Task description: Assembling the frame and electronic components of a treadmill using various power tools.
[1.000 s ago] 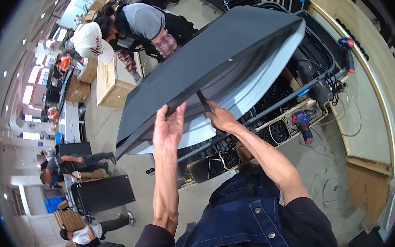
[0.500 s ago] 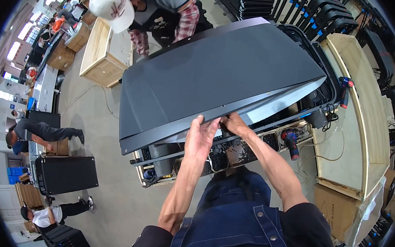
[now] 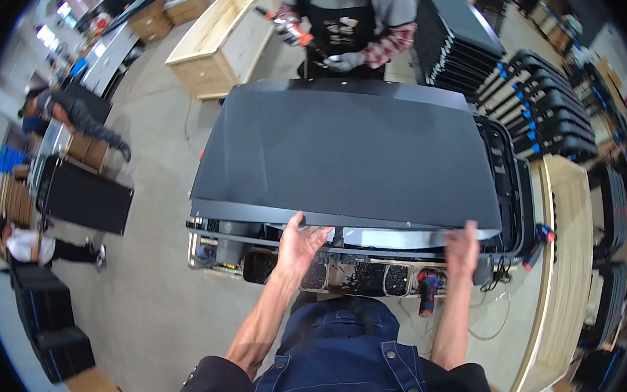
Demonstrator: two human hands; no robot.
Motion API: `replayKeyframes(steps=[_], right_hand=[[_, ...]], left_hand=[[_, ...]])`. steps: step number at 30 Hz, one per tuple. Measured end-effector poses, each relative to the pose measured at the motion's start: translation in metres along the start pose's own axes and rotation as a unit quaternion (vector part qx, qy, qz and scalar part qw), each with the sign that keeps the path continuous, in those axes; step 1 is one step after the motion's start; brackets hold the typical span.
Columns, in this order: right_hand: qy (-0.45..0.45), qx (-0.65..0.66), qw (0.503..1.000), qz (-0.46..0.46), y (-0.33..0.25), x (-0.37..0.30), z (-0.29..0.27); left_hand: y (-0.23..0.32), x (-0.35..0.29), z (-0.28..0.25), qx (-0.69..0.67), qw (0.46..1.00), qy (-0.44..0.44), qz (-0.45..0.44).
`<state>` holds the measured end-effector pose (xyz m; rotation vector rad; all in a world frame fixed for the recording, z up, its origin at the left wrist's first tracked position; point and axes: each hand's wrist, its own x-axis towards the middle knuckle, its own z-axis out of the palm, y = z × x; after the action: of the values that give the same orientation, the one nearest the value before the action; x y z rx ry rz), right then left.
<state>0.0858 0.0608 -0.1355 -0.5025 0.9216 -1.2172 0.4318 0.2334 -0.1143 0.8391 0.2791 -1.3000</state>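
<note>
- Head view: a large dark grey panel (image 3: pixel 350 155) lies flat and wide across the middle of the scene, its long axis running left to right, covering most of a black frame (image 3: pixel 509 186) beneath it.
- The left hand (image 3: pixel 301 241) comes up from below and meets the panel's near edge a little left of centre, fingers spread, the tips touching the rim and the thumb out to the right; it looks pressed against the edge more than wrapped round it.
- The right hand (image 3: pixel 463 246) sits at the near right corner of the same edge, fingers together and curled up over the rim, so it grips the panel there.
- The panel lies straight ahead of and beyond both hands; the hands stand well apart along its near side, and neither is clearly nearer.
- Under the near edge a pale sheet (image 3: pixel 391 238) shows, and below that a row of trays holding small dark parts (image 3: pixel 366 276).
- A red and black power drill (image 3: pixel 427 290) rests among the trays, just below and left of the right hand.
- At the far side a co-worker in a plaid sleeve (image 3: pixel 384 45) stands at the panel's far edge with a tool in hand.
- A wooden crate (image 3: pixel 222 41) stands far left; stacked black frames (image 3: pixel 549 104) stand far right.
</note>
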Motion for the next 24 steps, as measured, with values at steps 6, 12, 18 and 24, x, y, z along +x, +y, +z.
replayKeyframes(steps=[6, 12, 18, 24], right_hand=[[0.085, -0.118, 0.989, -0.011, -0.057, 0.069, -0.086], [0.087, -0.394, 0.915, -0.008, -0.098, 0.02, -0.058], [0.074, -0.544, 0.836, -0.013, -0.082, 0.011, -0.092], [0.073, -0.602, 0.794, -0.029, -0.083, 0.012, -0.102]], left_hand=[[0.007, 0.002, -0.041, 0.063, 0.993, 0.073, 0.061], [0.084, -0.017, -0.073, 0.153, 0.934, 0.188, 0.263], [0.067, -0.013, -0.115, 0.123, 0.952, 0.15, 0.236], [0.042, -0.026, -0.121, 0.128, 0.95, 0.156, 0.237]])
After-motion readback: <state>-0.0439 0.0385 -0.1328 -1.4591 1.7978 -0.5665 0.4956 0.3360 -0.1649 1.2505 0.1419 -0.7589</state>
